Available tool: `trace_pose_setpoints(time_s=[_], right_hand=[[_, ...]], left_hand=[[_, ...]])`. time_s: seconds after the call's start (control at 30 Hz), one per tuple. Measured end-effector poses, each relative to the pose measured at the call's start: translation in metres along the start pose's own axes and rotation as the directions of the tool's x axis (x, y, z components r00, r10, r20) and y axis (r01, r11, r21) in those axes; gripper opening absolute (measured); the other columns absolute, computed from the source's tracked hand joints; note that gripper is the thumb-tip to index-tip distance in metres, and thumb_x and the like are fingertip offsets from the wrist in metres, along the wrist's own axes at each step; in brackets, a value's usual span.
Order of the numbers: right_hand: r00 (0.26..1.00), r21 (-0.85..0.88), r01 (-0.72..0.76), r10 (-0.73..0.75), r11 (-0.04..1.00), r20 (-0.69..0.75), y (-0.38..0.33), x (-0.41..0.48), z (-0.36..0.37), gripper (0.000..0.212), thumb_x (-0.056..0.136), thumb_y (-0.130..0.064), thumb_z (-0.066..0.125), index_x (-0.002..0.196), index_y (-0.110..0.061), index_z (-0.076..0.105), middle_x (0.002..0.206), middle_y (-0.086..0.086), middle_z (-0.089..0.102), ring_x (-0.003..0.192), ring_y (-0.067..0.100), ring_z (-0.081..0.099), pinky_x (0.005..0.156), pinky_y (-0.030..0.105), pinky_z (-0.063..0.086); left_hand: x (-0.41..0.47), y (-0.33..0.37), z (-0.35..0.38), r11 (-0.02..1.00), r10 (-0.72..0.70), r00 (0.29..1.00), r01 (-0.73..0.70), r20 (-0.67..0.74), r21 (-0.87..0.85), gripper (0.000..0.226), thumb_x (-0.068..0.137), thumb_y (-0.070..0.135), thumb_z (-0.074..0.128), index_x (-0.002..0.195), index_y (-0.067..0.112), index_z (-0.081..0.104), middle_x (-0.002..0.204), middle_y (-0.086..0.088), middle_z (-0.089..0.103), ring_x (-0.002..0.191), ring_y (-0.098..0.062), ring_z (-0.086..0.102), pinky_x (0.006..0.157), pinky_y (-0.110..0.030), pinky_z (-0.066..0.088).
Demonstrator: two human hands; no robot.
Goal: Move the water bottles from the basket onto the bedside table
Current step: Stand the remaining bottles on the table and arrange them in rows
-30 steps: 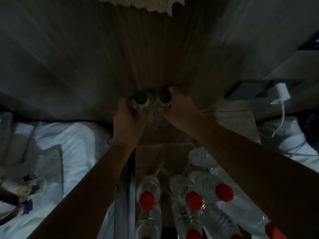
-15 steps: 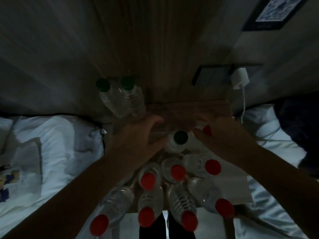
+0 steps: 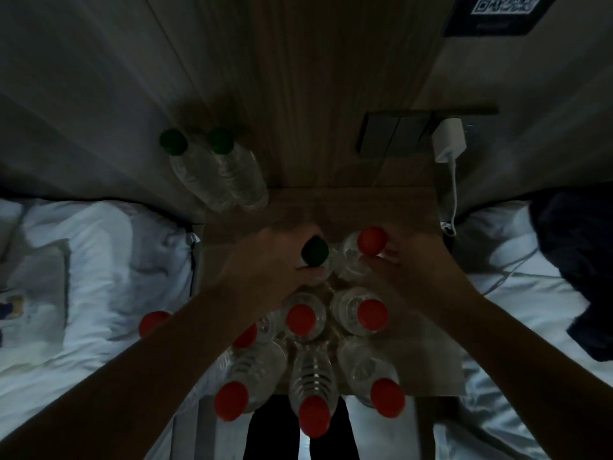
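Two green-capped water bottles stand side by side at the back left of the wooden bedside table. Nearer me, several clear bottles with red caps are packed together; the basket around them is too dark to make out. My left hand is wrapped around a green-capped bottle at the far edge of that cluster. Beside it, my right hand grips the neck of a red-capped bottle. Both arms hide parts of the cluster.
A white charger is plugged into the wall panel, and its cable hangs down the table's right side. White beds flank the table on the left and right. Dark clothing lies on the right bed.
Both hands let go of the two green-capped bottles at the back of the table, drew back toward me and closed on a green-capped and a red-capped bottle.
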State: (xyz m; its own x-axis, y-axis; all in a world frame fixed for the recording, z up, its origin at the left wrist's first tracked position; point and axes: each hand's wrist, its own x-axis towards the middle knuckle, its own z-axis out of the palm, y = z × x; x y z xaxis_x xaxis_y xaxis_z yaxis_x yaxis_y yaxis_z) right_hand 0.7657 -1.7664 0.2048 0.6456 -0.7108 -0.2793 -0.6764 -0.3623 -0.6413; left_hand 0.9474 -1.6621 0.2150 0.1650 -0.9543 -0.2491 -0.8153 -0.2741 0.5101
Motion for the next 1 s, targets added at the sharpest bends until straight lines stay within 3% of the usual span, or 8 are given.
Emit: trace_pose_setpoints(time_s=[0.13, 0.2, 0.33, 0.43, 0.57, 0.67, 0.83, 1.0], right_hand=[[1.000, 0.093, -0.026, 0.025, 0.995, 0.017, 0.002, 0.004, 0.004, 0.039, 0.082, -0.031, 0.069, 0.119, -0.026, 0.055, 0.093, -0.018, 0.051, 0.091, 0.005, 0.052, 0.082, 0.025, 0.041], [0.999, 0.213, -0.049, 0.045, 0.976, 0.026, 0.000, 0.006, 0.006, 0.034, 0.083, -0.024, 0.068, 0.114, -0.030, 0.055, 0.088, -0.023, 0.049, 0.086, -0.004, 0.052, 0.081, 0.015, 0.042], [0.996, 0.427, -0.081, 0.093, 0.901, -0.008, -0.002, 0.011, 0.016, 0.033, 0.082, -0.015, 0.070, 0.095, -0.039, 0.051, 0.086, -0.027, 0.051, 0.072, -0.021, 0.054, 0.060, -0.006, 0.037], [0.994, 0.471, -0.066, 0.098, 0.880, -0.044, -0.005, 0.021, 0.022, 0.030, 0.080, -0.017, 0.073, 0.091, -0.040, 0.057, 0.086, -0.023, 0.059, 0.076, -0.015, 0.059, 0.062, -0.002, 0.040], [0.990, 0.548, 0.003, 0.073, 0.837, -0.118, -0.015, 0.039, 0.028, 0.025, 0.078, -0.016, 0.075, 0.090, -0.037, 0.068, 0.089, -0.008, 0.072, 0.087, 0.002, 0.068, 0.078, 0.023, 0.054], [0.984, 0.516, 0.059, 0.037, 0.855, -0.174, -0.029, 0.062, 0.027, 0.032, 0.077, -0.014, 0.075, 0.092, -0.040, 0.064, 0.089, -0.016, 0.069, 0.088, 0.000, 0.066, 0.080, 0.020, 0.052], [0.974, 0.527, 0.072, 0.053, 0.847, -0.219, -0.041, 0.096, 0.031, 0.039, 0.074, -0.020, 0.077, 0.111, -0.018, 0.067, 0.106, 0.003, 0.070, 0.101, 0.018, 0.065, 0.093, 0.045, 0.051], [0.966, 0.521, 0.084, 0.060, 0.850, -0.253, -0.043, 0.119, 0.034, 0.035, 0.075, -0.017, 0.077, 0.108, -0.018, 0.067, 0.097, -0.001, 0.069, 0.094, 0.015, 0.065, 0.086, 0.035, 0.052]], left_hand=[[0.006, -0.002, 0.000, 0.998, 0.010, 0.999, -0.012, -0.038, -0.063, 0.033, 0.078, 0.046, 0.068, 0.104, 0.028, 0.056, 0.089, 0.010, 0.062, 0.077, -0.007, 0.056, 0.067, -0.028, 0.049], [0.010, -0.005, -0.001, 0.991, -0.005, 0.998, -0.004, -0.060, -0.137, 0.031, 0.078, 0.039, 0.071, 0.103, 0.028, 0.058, 0.086, 0.017, 0.059, 0.074, 0.001, 0.053, 0.067, -0.015, 0.045], [0.015, -0.012, -0.001, 0.960, -0.087, 0.991, 0.058, -0.097, -0.272, 0.031, 0.074, 0.031, 0.075, 0.101, 0.035, 0.060, 0.078, 0.028, 0.053, 0.076, 0.016, 0.052, 0.071, -0.004, 0.041], [0.019, -0.018, -0.007, 0.950, -0.114, 0.985, 0.071, -0.127, -0.303, 0.029, 0.074, 0.028, 0.075, 0.100, 0.031, 0.062, 0.077, 0.026, 0.053, 0.073, 0.012, 0.052, 0.070, -0.003, 0.041], [0.029, -0.029, -0.017, 0.951, -0.124, 0.974, 0.062, -0.188, -0.302, 0.035, 0.073, 0.025, 0.076, 0.105, 0.022, 0.065, 0.090, 0.011, 0.063, 0.084, -0.004, 0.058, 0.074, -0.012, 0.045], [0.040, -0.037, -0.030, 0.958, -0.130, 0.964, 0.061, -0.234, -0.280, 0.036, 0.075, 0.022, 0.075, 0.108, 0.018, 0.064, 0.098, 0.002, 0.065, 0.089, -0.008, 0.057, 0.074, -0.021, 0.047], [0.058, -0.048, -0.043, 0.973, -0.127, 0.945, 0.059, -0.303, -0.225, 0.032, 0.079, 0.022, 0.071, 0.109, 0.013, 0.063, 0.106, -0.004, 0.065, 0.096, -0.015, 0.058, 0.083, -0.028, 0.047], [0.075, -0.053, -0.048, 0.976, -0.147, 0.946, 0.091, -0.288, -0.197, 0.035, 0.081, 0.023, 0.070, 0.113, 0.014, 0.060, 0.111, -0.007, 0.063, 0.102, -0.019, 0.057, 0.084, -0.029, 0.045]])
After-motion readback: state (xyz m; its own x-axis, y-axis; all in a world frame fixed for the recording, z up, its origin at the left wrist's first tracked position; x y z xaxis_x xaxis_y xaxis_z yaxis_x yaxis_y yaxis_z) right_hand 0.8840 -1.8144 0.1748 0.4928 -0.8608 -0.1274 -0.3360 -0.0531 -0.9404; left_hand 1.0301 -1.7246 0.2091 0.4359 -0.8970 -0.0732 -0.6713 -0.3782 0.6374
